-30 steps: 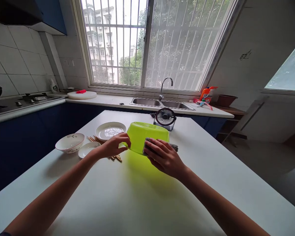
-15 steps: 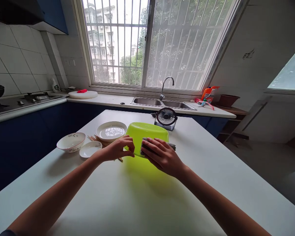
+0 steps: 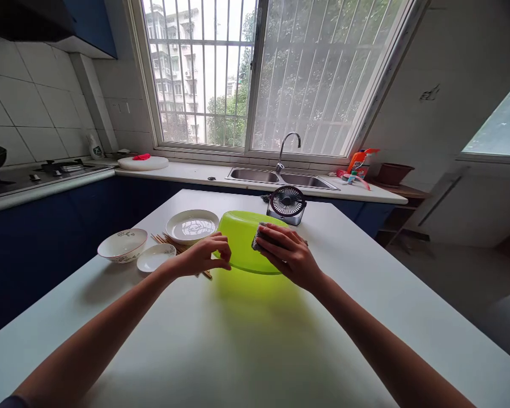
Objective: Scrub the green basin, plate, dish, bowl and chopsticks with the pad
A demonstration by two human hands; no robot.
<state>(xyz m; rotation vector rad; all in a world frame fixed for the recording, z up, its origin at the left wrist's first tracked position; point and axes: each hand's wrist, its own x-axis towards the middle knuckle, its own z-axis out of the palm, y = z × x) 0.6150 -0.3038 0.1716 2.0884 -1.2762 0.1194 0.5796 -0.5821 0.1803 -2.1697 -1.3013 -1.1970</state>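
A translucent lime-green plastic basin (image 3: 242, 241) rests upside down on the white table (image 3: 187, 340). My left hand (image 3: 206, 255) grips its rim at the left side, thumb below and fingers curled above. Under my right hand (image 3: 287, 252) is a grey cloth (image 3: 257, 238), pressed against the basin's right side; the palm and fingers cover most of the cloth. Left of the basin, wooden chopsticks (image 3: 181, 247) lie partly behind my left hand, close to a small white dish (image 3: 155, 258).
A white plate (image 3: 192, 225) and a flowered bowl (image 3: 123, 246) stand at the table's left. Behind the basin sits a small black fan (image 3: 288, 204). Past the table, a counter holds a double sink (image 3: 255, 175), a round cutting board (image 3: 143, 164) and an orange spray bottle (image 3: 357, 161).
My right hand has slid up and to the right over the basin with the cloth, uncovering more of its near rim. My left hand has stayed nearly in place.
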